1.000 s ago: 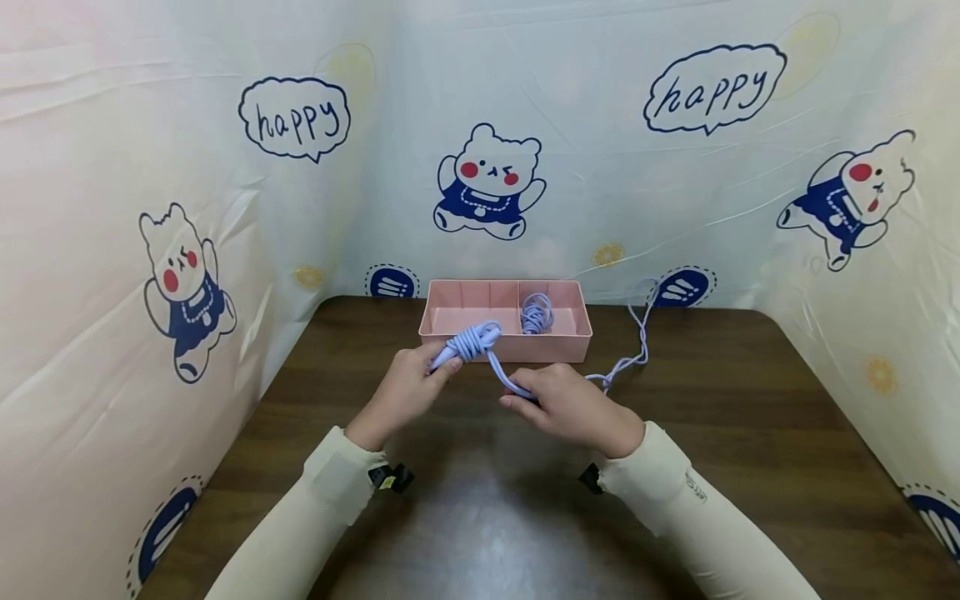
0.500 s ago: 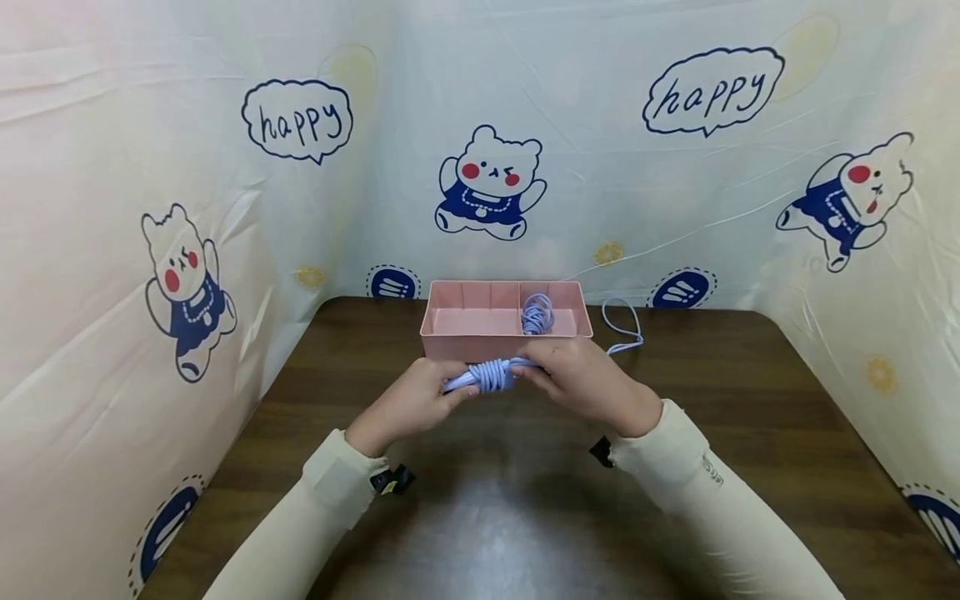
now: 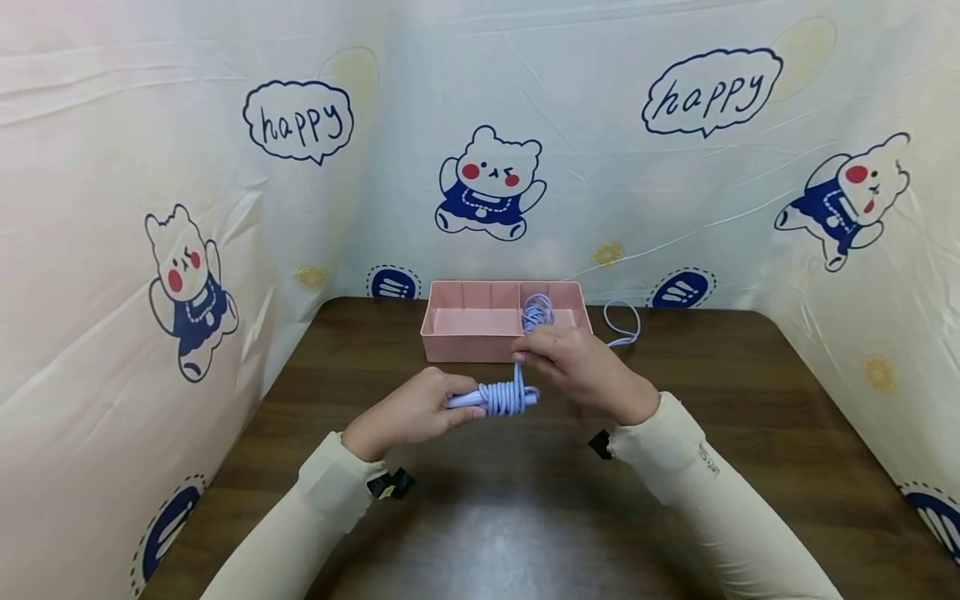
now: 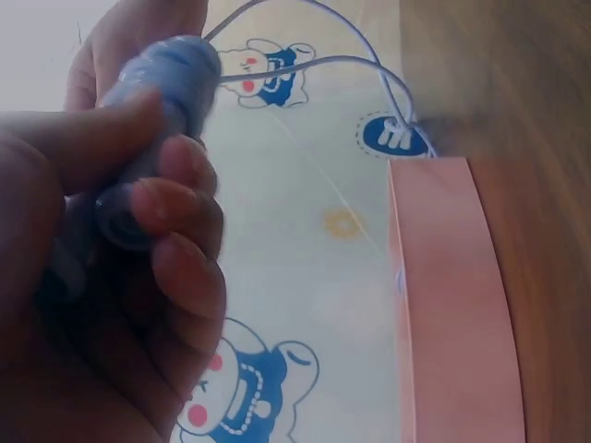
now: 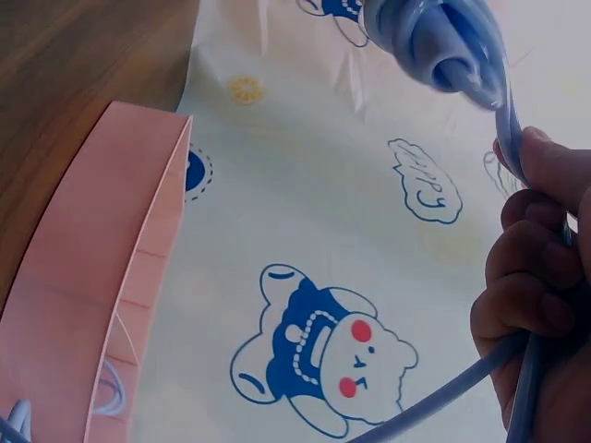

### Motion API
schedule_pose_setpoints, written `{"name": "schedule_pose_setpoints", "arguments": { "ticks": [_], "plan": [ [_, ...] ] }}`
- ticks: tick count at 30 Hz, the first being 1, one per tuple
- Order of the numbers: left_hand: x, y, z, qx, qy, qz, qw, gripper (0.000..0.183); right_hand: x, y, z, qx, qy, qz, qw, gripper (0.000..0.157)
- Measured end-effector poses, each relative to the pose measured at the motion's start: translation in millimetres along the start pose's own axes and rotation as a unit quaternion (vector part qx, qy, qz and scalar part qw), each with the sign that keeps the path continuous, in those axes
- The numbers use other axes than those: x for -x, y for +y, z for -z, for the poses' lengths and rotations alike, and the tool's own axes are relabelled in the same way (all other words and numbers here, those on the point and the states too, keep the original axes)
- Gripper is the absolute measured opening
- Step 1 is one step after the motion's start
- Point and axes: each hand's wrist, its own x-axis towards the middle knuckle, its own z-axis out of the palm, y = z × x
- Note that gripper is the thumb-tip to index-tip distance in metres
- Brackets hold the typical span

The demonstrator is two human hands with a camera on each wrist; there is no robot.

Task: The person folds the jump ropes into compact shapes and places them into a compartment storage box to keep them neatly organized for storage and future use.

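Note:
My left hand (image 3: 412,410) grips one end of a light-blue cord bundle (image 3: 504,399), with several tight turns wound around its middle. In the left wrist view, the thumb and fingers curl round the bundle (image 4: 175,78). Just above the bundle's right end, my right hand (image 3: 581,367) pinches the cord's working strand, which runs taut down to the windings. The right wrist view shows the strand (image 5: 510,138) held between thumb and fingers (image 5: 536,249), its doubled tail leaving below the fist. A loop of that tail (image 3: 637,321) shows beyond the right hand.
A pink divided box (image 3: 468,348) stands at the back of the dark wooden table (image 3: 360,350). Another coiled blue cord (image 3: 536,310) lies in its right compartment. A printed cloth (image 3: 585,192) surrounds the table behind and at both sides.
The right hand has moved from below right of the bundle up and over it, adding wraps. The left hand has lowered and turned the bundle level. The loose tail has shortened.

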Motion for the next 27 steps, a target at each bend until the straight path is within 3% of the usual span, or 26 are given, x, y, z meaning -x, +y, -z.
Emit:
{"name": "schedule_pose_setpoints", "arguments": {
  "ticks": [7, 11, 16, 22, 27],
  "plan": [
    [5.1, 0.5, -1.5, 0.058, 0.027, -0.066, 0.9957, 0.009, -1.2, 7.9, -5.0, -0.07, 0.011, -0.014, 0.997, 0.004],
    [7.4, 3.5, -2.1, 0.119, 0.067, -0.085, 0.9869, 0.006, -0.3, 9.8, -14.0, -0.103, 0.018, -0.02, 0.994, 0.014],
    [9.2, 7.1, -5.6, 0.173, 0.111, -0.078, 0.9755, 0.008, 0.4, 10.5, -33.8, -0.145, 0.044, -0.023, 0.988, 0.026],
    [10.0, 10.2, -9.3, 0.225, 0.158, -0.037, 0.9608, 0.004, 1.5, 6.8, -56.9, -0.141, 0.051, -0.055, 0.987, 0.017],
    [7.0, 9.6, -7.9, 0.229, 0.174, 0.005, 0.9578, 0.011, 4.6, 5.1, -64.3, -0.137, 0.039, -0.097, 0.985, 0.011]
  ]
}}
